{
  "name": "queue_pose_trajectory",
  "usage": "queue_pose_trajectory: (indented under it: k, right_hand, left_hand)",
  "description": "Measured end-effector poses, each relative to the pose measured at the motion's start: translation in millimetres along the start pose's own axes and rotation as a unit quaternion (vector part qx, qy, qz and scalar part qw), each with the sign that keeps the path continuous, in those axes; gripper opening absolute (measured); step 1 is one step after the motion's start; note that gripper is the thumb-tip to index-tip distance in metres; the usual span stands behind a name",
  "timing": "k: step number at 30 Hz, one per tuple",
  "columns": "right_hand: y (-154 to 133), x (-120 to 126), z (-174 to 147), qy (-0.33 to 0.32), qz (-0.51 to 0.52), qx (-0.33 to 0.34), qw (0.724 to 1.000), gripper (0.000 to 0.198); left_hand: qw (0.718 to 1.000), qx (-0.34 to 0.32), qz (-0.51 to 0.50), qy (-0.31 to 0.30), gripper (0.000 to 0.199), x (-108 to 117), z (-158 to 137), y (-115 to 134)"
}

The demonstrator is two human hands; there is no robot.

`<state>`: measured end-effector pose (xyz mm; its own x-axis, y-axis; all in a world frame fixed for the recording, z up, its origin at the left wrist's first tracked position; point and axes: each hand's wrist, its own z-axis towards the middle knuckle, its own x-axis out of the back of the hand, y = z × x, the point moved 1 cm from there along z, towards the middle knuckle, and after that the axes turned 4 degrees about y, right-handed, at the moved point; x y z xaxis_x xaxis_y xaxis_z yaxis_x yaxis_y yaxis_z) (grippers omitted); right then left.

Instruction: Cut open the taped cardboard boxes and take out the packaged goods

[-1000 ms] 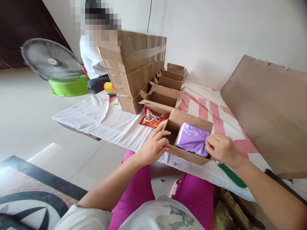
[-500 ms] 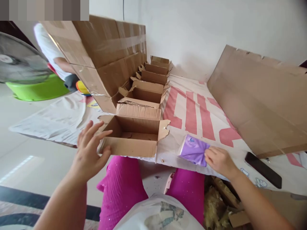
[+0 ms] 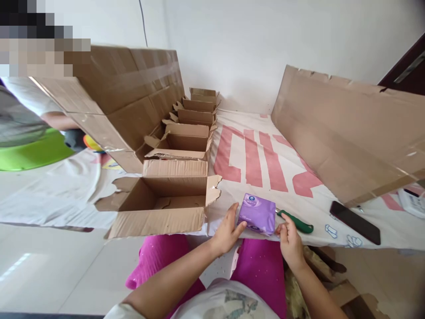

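Note:
A purple tissue pack [image 3: 257, 212] lies at the table's front edge between my two hands. My left hand [image 3: 229, 232] is open at its left side, thumb at the lower left corner and fingers stretched along the edge. My right hand [image 3: 290, 241] is just off its right side, fingers loosely bent and apart; whether a fingertip touches the pack I cannot tell. Behind the right hand rests a tool with a green handle [image 3: 299, 222], its metal end partly hidden by the pack. Left of the pack stands an open cardboard box [image 3: 159, 221] with its flaps spread.
Several open cartons [image 3: 189, 142] run back in a row beside stacked, taped boxes [image 3: 142, 75]. A large cardboard sheet [image 3: 345, 137] leans on the right. A phone [image 3: 355, 223] lies on the cloth. At left, another person's arm [image 3: 56, 120] reaches behind the boxes.
My left hand has left the open box and moved right to the tissue pack. My right hand has loosened its grip on the pack's corner. The green handle has come into sight.

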<state>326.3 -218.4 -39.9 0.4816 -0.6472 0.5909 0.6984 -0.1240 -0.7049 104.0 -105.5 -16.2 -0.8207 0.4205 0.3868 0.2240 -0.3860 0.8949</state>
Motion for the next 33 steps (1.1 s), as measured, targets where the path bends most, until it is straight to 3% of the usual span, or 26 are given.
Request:
queue_pose_trajectory:
  k: [4, 8, 14, 18, 21, 26, 33]
  right_hand:
    - [1.0, -17.8, -14.3, -0.025, 0.027, 0.034, 0.999, 0.036]
    - [-6.6, -35.4, 13.1, -0.037, 0.079, 0.035, 0.996, 0.04]
    - [-27.5, -98.8, 117.8, -0.018, 0.146, 0.023, 0.989, 0.049]
    - [-40.6, -144.7, 165.6, 0.01, 0.137, 0.004, 0.99, 0.045]
    - [-40.6, -162.4, 171.1, 0.032, 0.129, -0.014, 0.991, 0.042]
    - [-31.3, -169.2, 159.0, 0.043, 0.135, -0.024, 0.99, 0.044]
    - [-34.1, -168.0, 161.1, 0.059, 0.141, -0.044, 0.987, 0.037]
  left_hand:
    - [0.999, 0.004, -0.042, 0.006, 0.065, -15.7, 0.6, -6.6]
    - [0.994, 0.035, -0.06, 0.082, 0.059, -21.6, 17.6, -9.1]
    - [0.95, 0.107, -0.047, 0.289, 0.054, -17.8, 126.2, -14.2]
    - [0.931, 0.119, -0.032, 0.344, 0.056, -15.8, 178.8, -18.1]
    - [0.929, 0.115, -0.021, 0.352, 0.053, -16.5, 184.2, -27.7]
    - [0.936, 0.1, -0.002, 0.337, 0.049, -16.8, 171.8, -43.0]
    - [0.93, 0.128, -0.018, 0.344, 0.038, -17.1, 170.0, -36.4]
